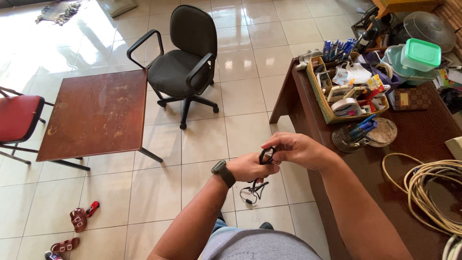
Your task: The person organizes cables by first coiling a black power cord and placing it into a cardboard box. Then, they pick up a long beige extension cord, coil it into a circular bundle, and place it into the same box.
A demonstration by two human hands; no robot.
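Black cable (260, 173): thin, looped; pinched between left hand (250, 167) and right hand (298, 150), both closed on it, end dangling over tiled floor (202, 139), beside dark wooden table (423, 130).

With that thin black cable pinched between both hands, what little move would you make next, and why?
Probably draw the left hand down along the thin black cable to gather another loop. A small loop already sits between it and the right hand, while the cable's loose tail dangles below over the tiled floor.
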